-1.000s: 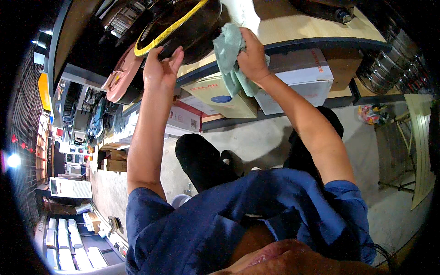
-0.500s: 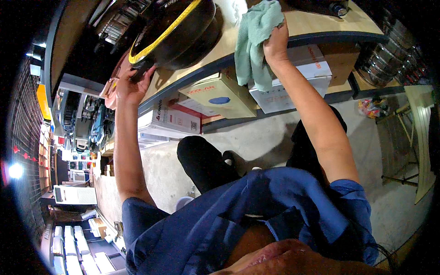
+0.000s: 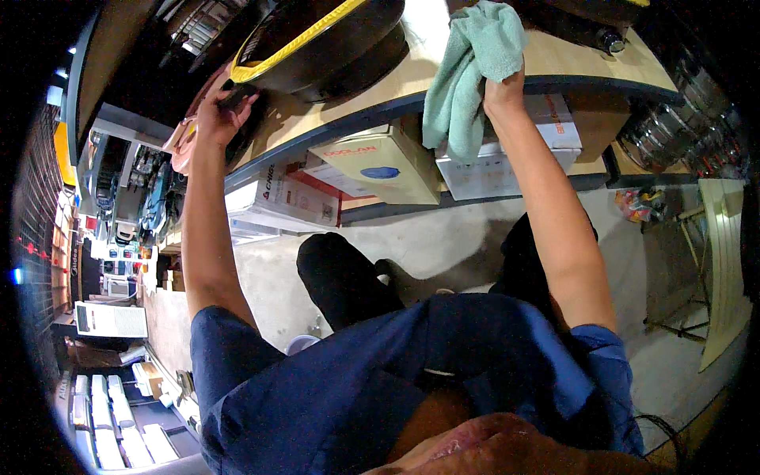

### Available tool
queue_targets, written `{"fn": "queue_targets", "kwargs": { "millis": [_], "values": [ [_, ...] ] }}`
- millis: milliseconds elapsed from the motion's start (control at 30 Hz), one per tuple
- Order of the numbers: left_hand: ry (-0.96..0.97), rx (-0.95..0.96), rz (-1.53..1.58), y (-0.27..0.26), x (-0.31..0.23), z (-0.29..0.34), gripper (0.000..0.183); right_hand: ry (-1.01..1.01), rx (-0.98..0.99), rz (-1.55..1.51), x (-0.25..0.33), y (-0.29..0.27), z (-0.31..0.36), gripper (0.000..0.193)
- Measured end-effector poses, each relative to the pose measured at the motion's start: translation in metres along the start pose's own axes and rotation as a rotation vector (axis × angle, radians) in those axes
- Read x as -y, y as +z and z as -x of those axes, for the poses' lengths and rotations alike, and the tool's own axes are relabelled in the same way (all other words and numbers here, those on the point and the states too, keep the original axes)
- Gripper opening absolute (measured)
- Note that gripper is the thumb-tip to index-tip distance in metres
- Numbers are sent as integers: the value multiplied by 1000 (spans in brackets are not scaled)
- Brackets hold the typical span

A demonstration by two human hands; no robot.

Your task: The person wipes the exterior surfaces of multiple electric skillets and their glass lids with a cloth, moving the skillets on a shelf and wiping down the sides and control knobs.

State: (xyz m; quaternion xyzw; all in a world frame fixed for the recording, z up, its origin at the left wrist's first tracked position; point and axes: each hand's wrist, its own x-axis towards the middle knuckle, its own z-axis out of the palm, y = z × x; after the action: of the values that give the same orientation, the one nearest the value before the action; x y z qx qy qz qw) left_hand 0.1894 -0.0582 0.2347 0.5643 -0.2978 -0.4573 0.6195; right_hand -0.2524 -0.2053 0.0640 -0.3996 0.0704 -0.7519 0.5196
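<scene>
Saw a wooden shelf (image 3: 558, 62) curving from ten to two o'clock, above a cream box (image 3: 396, 176). Found a black, yellow-rimmed pan (image 3: 336, 59) slanting at eleven. Noticed a green cloth (image 3: 473, 75) drooping at one, bunched in the right hand (image 3: 505, 91). Saw the left hand (image 3: 219, 115), at ten, curled around the pan's dark handle (image 3: 236, 95).

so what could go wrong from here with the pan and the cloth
The black pan sits near the front edge of the shelf; with the left hand on its handle, a pull could tip or slide it off. That hand is also close to the pink cookware and might knock it. The green cloth, held in the right hand, hangs loosely and could catch on something.
</scene>
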Motion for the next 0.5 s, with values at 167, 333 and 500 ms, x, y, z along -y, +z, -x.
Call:
{"fn": "queue_targets", "kwargs": {
  "millis": [167,333,500],
  "values": [
    [77,-301,-62,7,7,-32,39,-34,56,114,13,7,9,33],
    [254,-265,26,-4,17,-49,31,47,52,100,15,23,19,34],
    [427,-425,259,25,48,-52,29,115,183,91,3,25,18,34]
  ]
}}
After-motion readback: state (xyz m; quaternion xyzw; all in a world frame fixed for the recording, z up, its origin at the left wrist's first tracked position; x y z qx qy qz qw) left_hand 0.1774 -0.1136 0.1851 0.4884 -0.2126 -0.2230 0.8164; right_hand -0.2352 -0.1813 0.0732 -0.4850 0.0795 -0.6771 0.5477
